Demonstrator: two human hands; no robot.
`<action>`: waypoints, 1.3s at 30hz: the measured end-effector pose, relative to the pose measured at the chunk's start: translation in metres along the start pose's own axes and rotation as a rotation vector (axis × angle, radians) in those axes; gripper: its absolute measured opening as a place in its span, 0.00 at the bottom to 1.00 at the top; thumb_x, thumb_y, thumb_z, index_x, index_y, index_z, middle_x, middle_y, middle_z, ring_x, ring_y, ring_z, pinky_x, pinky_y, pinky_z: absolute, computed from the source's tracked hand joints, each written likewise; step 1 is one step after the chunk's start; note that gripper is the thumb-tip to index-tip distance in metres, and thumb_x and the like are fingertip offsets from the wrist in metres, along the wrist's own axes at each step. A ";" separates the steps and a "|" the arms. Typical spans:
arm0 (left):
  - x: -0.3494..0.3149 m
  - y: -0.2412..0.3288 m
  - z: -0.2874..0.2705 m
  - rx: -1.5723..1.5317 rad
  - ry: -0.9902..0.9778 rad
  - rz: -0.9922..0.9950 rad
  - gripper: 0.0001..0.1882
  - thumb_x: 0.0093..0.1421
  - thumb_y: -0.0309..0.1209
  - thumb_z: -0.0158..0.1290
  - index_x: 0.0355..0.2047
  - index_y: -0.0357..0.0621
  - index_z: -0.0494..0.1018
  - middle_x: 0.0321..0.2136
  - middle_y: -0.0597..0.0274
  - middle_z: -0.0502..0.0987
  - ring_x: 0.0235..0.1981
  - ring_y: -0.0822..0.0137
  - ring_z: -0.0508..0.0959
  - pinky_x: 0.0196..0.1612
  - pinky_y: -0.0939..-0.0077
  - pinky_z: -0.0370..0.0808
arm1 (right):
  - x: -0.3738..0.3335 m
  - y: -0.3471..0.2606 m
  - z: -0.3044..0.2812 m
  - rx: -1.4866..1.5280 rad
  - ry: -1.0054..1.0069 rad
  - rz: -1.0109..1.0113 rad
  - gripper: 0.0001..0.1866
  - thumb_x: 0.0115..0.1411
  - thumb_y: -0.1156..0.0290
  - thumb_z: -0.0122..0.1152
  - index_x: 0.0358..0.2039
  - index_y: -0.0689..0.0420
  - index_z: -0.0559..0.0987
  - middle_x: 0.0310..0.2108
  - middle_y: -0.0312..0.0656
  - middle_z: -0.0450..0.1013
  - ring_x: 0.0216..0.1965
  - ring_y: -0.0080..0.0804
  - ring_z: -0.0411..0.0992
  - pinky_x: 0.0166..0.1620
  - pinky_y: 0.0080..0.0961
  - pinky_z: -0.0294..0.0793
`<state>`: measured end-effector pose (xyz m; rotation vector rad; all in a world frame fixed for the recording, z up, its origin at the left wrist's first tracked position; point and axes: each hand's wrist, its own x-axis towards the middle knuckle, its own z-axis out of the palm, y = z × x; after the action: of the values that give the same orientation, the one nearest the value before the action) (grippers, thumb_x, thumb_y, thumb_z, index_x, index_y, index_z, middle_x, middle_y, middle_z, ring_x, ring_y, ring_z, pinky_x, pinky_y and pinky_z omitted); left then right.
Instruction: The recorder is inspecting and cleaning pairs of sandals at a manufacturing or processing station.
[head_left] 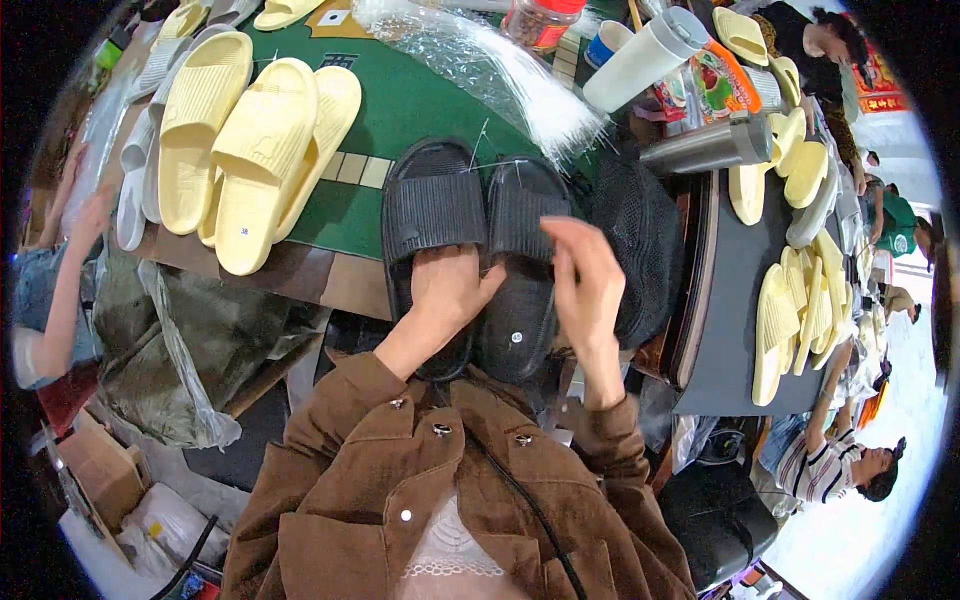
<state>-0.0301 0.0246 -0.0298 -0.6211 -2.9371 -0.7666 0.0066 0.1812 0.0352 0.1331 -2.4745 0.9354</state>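
A pair of black slide sandals lies side by side, toes away from me, across the near table edge. My left hand (445, 285) reaches under the ribbed strap of the left black slide (432, 205). Its fingertips are hidden there, and its thumb sticks out toward the other slide. My right hand (587, 285) is at the right side of the right black slide (517, 320), fingers apart and bent over toward its strap; I cannot tell whether they touch it. Thin clear plastic strands (482, 138) stick up near the two straps.
Pale yellow slides (265, 150) stand left on the green table mat (400, 90). Clear plastic strands (500, 75) spread behind. A white tumbler (645, 60), a steel cup (705, 145) and a black mesh bag (635, 250) are right. More yellow slides (790, 310) and other people are farther off.
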 end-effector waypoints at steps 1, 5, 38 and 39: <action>0.001 0.000 -0.001 -0.014 -0.008 0.009 0.24 0.53 0.47 0.55 0.34 0.34 0.75 0.33 0.45 0.77 0.35 0.47 0.77 0.41 0.53 0.72 | 0.015 0.001 0.004 0.093 0.003 0.073 0.12 0.55 0.85 0.53 0.39 0.61 0.79 0.38 0.48 0.76 0.40 0.44 0.76 0.44 0.31 0.75; -0.004 -0.002 0.001 0.023 -0.011 0.030 0.26 0.54 0.48 0.54 0.36 0.33 0.74 0.33 0.45 0.77 0.36 0.46 0.77 0.44 0.53 0.70 | 0.067 0.034 0.043 0.176 -0.066 0.211 0.10 0.62 0.76 0.52 0.43 0.62 0.78 0.35 0.43 0.78 0.35 0.28 0.78 0.34 0.21 0.76; 0.048 -0.012 -0.089 -0.653 0.166 0.100 0.10 0.57 0.24 0.53 0.40 0.38 0.74 0.31 0.52 0.77 0.33 0.56 0.79 0.36 0.69 0.75 | 0.064 0.036 0.085 0.349 0.063 0.208 0.06 0.57 0.79 0.59 0.36 0.63 0.77 0.28 0.42 0.77 0.26 0.23 0.73 0.32 0.21 0.72; 0.065 -0.015 -0.077 -0.652 0.176 0.104 0.10 0.57 0.24 0.53 0.40 0.38 0.74 0.31 0.52 0.77 0.33 0.56 0.79 0.36 0.69 0.75 | 0.064 0.036 0.086 0.349 0.064 0.218 0.06 0.57 0.79 0.59 0.36 0.63 0.77 0.29 0.42 0.77 0.27 0.23 0.73 0.32 0.21 0.72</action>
<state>-0.1005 0.0001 0.0397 -0.6773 -2.4409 -1.6809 -0.0933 0.1581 -0.0111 -0.0522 -2.2782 1.4360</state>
